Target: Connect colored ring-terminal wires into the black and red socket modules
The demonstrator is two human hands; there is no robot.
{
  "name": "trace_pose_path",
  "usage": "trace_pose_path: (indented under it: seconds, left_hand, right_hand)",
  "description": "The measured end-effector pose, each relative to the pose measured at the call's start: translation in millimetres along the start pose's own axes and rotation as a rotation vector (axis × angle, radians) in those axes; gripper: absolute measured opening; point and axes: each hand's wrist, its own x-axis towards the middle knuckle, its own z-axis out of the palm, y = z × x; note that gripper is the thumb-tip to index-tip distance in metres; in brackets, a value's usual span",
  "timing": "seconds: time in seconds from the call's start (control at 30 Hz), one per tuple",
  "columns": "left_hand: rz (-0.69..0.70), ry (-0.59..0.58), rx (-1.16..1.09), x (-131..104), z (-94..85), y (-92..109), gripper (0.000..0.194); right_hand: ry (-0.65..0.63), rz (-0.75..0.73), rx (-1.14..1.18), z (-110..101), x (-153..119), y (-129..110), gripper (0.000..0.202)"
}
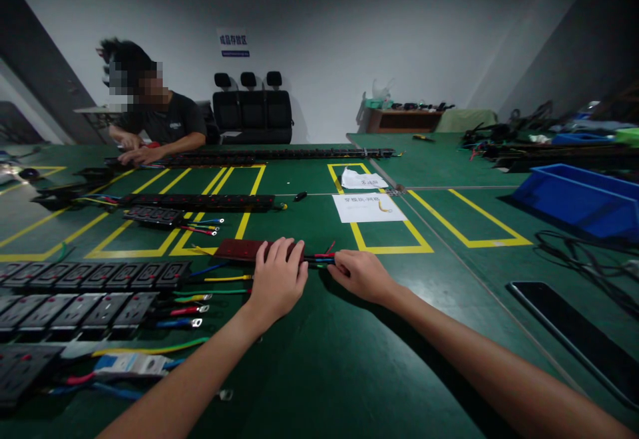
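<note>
A dark red strip module (234,249) lies crosswise on the green table, with a thin yellow wire at its left end. My left hand (279,276) rests over its right part, fingers bent over the top and holding it. Red, blue and black wires (319,259) run out of its right end. My right hand (362,276) is closed round these wires, a short way to the right of the module. What lies inside its fingers is partly hidden. Black socket modules (92,275) with lugged wires sit in rows to the left of my left forearm.
Long black strips (200,202) lie farther back. Across the table a person (164,120) handles another strip. Paper sheets (369,208) lie beyond my right hand. At the right are a blue bin (579,203), black cables (589,266) and a phone (574,336).
</note>
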Motion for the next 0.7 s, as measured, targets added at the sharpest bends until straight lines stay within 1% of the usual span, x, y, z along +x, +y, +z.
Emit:
trace_pose_path:
  seconds: [0.3, 0.7]
  left_hand:
    - [0.011, 0.022, 0.009, -0.6, 4.0, -1.5, 0.045]
    - [0.012, 0.013, 0.011, -0.9, 1.5, -1.0, 0.045]
  right_hand:
    - [-0.004, 0.008, 0.002, 0.3, 0.2, 0.4, 0.032]
    - [0.005, -0.006, -0.013, 0.4, 0.1, 0.5, 0.031]
